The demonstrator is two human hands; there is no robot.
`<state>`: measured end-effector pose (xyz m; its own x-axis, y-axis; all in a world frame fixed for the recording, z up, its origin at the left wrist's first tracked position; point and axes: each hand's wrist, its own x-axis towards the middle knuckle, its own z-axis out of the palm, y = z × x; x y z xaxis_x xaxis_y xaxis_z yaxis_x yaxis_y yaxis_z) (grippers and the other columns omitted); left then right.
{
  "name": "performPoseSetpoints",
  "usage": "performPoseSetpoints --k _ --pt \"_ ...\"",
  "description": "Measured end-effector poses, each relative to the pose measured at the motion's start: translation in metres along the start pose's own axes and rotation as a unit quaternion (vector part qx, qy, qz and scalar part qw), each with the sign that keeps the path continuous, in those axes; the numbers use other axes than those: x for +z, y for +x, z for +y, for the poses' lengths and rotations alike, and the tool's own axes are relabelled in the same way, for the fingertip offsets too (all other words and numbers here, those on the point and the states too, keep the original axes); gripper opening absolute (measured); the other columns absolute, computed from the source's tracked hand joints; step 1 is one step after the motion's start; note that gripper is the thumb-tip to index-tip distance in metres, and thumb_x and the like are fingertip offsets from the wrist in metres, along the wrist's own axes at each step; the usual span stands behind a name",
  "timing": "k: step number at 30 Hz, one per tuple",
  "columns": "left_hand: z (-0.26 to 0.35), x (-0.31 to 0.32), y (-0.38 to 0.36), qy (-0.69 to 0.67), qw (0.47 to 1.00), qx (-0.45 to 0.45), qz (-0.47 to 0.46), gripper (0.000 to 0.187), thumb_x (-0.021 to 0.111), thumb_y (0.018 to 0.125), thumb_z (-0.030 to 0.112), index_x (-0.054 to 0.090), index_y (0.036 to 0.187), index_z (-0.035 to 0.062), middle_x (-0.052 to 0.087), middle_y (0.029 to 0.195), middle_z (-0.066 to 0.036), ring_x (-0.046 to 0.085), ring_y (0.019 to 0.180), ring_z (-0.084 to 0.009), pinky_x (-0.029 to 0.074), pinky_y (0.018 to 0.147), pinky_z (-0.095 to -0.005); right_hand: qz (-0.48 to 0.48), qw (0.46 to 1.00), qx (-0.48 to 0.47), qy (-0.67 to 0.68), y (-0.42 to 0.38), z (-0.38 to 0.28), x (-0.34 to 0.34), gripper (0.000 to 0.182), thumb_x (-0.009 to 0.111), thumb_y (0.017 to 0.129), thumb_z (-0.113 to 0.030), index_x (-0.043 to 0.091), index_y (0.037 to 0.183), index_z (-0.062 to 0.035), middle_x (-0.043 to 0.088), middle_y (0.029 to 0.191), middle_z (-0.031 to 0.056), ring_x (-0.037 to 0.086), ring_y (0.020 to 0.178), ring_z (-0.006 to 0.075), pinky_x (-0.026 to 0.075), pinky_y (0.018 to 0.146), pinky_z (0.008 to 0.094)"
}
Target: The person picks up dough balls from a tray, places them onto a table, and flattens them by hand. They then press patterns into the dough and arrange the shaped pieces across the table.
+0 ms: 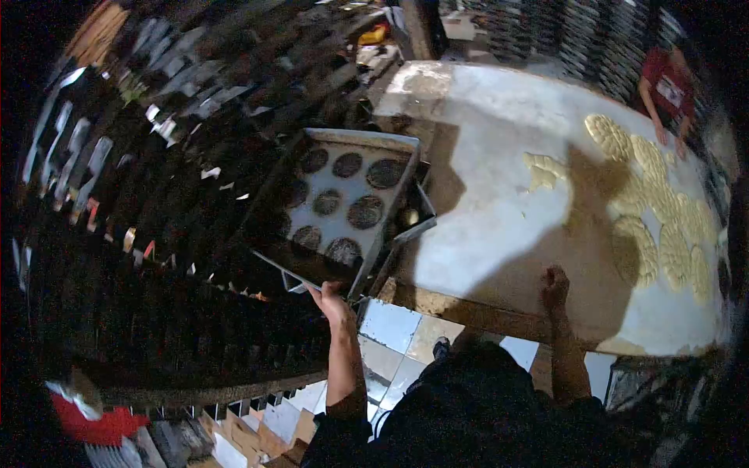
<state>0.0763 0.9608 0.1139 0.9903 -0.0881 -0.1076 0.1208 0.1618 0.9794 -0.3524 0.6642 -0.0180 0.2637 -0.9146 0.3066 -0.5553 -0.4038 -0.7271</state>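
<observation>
A rectangular metal baking tray (373, 300) with a pale base and several dark round patches is tilted on the left side of the view. My left hand (334, 303) grips its near edge, fingers hidden under the rim. Part of another tray (417, 222) shows beneath its right side. Over the near part of the pale table (484, 234), my right hand (555, 287) is dim, with its fingers curled in and nothing visible in them. Ridged pieces of yellow dough (636, 242) lie on the table beyond it, and a smaller dough scrap (544, 170) lies farther left.
A person in a red shirt (669, 87) stands at the far right, hands at the table edge by the dough. Dark stacked racks (172, 273), partly motion-smeared, fill the left. A red item (97, 421) sits at lower left. Tiled floor (388, 324) shows below the table.
</observation>
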Motion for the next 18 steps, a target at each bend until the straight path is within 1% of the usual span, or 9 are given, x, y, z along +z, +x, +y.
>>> performPoseSetpoints --k 3,5,8,10,11,12,14,16,18 --pt "-0.027 -0.010 0.015 -0.035 0.998 -0.042 -0.012 0.070 0.052 0.091 0.019 0.017 0.150 0.0069 0.049 0.125 -0.015 0.050 0.091 -0.0218 0.038 0.092 -0.0401 0.044 0.998 -0.004 -0.044 -0.015 0.012 -0.043 0.014 0.058 0.083 -0.012 0.053 0.081 0.0001 0.054 0.074 0.0175 0.058 0.068 0.0322 0.046 0.061 0.0392" --pt "0.028 0.012 -0.013 0.045 0.994 -0.099 0.010 0.071 0.055 0.090 0.024 0.018 0.149 0.0093 0.043 0.135 -0.018 0.049 0.099 -0.0237 0.039 0.093 -0.0444 0.073 0.991 -0.006 -0.113 -0.019 0.032 -0.062 0.012 0.058 0.083 -0.011 0.053 0.081 -0.0004 0.055 0.073 0.0167 0.057 0.067 0.0314 0.045 0.060 0.0395" --pt "0.001 -0.011 0.021 0.465 0.848 0.225 0.118 0.074 0.059 0.089 0.028 0.018 0.148 0.0110 0.029 0.143 -0.023 0.043 0.108 -0.0277 0.043 0.089 -0.0452 0.124 0.980 -0.007 -0.158 -0.031 0.078 -0.083 0.012 0.059 0.082 -0.011 0.053 0.079 -0.0012 0.055 0.072 0.0157 0.056 0.064 0.0317 0.044 0.058 0.0396" --pt "0.069 0.048 -0.032 0.402 0.812 0.381 0.182 0.071 0.061 0.088 0.026 0.023 0.145 0.0096 0.035 0.130 -0.021 0.041 0.107 -0.0267 0.045 0.086 -0.0415 0.140 0.979 0.003 -0.148 -0.030 0.096 -0.088 0.012 0.059 0.081 -0.012 0.053 0.079 -0.0018 0.054 0.071 0.0154 0.055 0.065 0.0329 0.044 0.059 0.0407" --pt "0.080 0.071 -0.047 0.264 0.817 0.501 0.112 0.068 0.063 0.086 0.024 0.027 0.142 0.0090 0.039 0.122 -0.019 0.042 0.105 -0.0249 0.046 0.084 -0.0389 0.131 0.982 0.018 -0.137 -0.028 0.087 -0.089 0.012 0.059 0.081 -0.012 0.053 0.079 -0.0022 0.053 0.072 0.0155 0.055 0.066 0.0338 0.044 0.061 0.0419" --pt "0.081 0.106 -0.063 0.075 0.858 0.507 -0.030 0.059 0.066 0.083 0.015 0.037 0.133 0.0071 0.043 0.106 -0.011 0.043 0.100 -0.0207 0.046 0.080 -0.0362 0.118 0.985 0.032 -0.125 -0.027 0.077 -0.089 0.012 0.060 0.080 -0.012 0.052 0.079 -0.0026 0.053 0.072 0.0155 0.054 0.067 0.0346 0.043 0.063 0.0431" --pt "0.045 0.181 -0.097 0.073 0.889 0.411 -0.190 0.044 0.065 0.078 0.005 0.051 0.120 0.0031 0.053 0.099 -0.006 0.052 0.092 -0.0188 0.045 0.080 -0.0319 0.121 0.974 0.018 -0.193 -0.020 0.062 -0.085 0.015 0.060 0.079 -0.014 0.050 0.076 -0.0033 0.052 0.075 0.0153 0.052 0.072 0.0360 0.041 0.070 0.0451" --pt "0.013 0.278 -0.146 0.141 0.811 0.325 -0.465 0.036 0.067 0.079 0.006 0.057 0.114 0.0020 0.058 0.108 -0.009 0.057 0.096 -0.0179 0.047 0.082 -0.0327 0.098 0.981 0.037 -0.165 -0.022 0.066 -0.086 0.015 0.059 0.080 -0.015 0.050 0.075 -0.0038 0.052 0.079 0.0159 0.052 0.076 0.0363 0.038 0.074 0.0467" --pt "-0.069 0.352 -0.146 0.214 0.752 0.054 -0.621 0.032 0.065 0.085 0.011 0.060 0.115 0.0008 0.063 0.106 -0.009 0.063 0.092 -0.0216 0.049 0.076 -0.0336 0.107 0.974 -0.018 -0.199 -0.032 0.085 -0.084 0.015 0.060 0.079 -0.015 0.053 0.074 -0.0034 0.053 0.078 0.0166 0.052 0.076 0.0359 0.039 0.074 0.0467"
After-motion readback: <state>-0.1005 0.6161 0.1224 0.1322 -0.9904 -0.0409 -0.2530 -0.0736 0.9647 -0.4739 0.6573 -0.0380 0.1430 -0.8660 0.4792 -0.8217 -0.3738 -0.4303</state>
